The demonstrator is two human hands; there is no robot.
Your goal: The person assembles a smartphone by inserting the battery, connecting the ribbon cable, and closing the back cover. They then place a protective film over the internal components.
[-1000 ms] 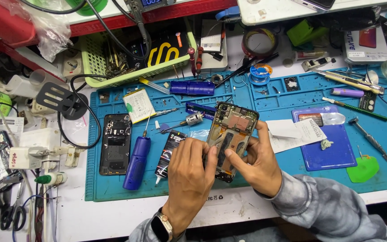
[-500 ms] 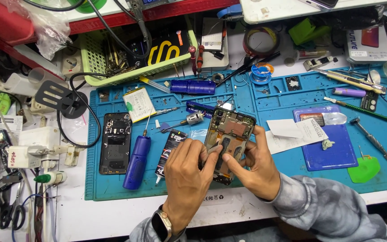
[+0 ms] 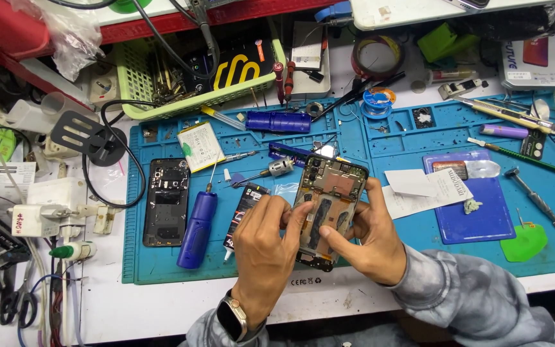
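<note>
- Both hands gripped the opened black smartphone with its back cover off and its boards exposed [image 3: 325,209]: the left hand [image 3: 266,247] was clenched on its left edge with thumb and forefinger pinched at the rim, and the right hand [image 3: 367,241] cradled the right edge, fingers wrapped behind and the thumb laid across the lower middle.
- The phone sat tilted above the blue silicone repair mat [image 3: 419,135], near the mat's front edge and just right of the blue cylindrical electric screwdriver [image 3: 195,228].
- Doing this step well, in my judgement, called for keeping the frame supported along both long sides so it would not flex, and for pressing only with fingertips on the rim, not on the bare boards.
- The thumb pressure looked best kept light and even, since small connectors lay open under it.
- The phone showed a dark frame, a brownish upper board with a camera cluster at the top left corner, and a long black slot down the middle.
- A separate black phone back shell [image 3: 165,202] lay flat on the mat well to the left.
- A grey-cased wristwatch [image 3: 231,319] sat on the left wrist.
</note>
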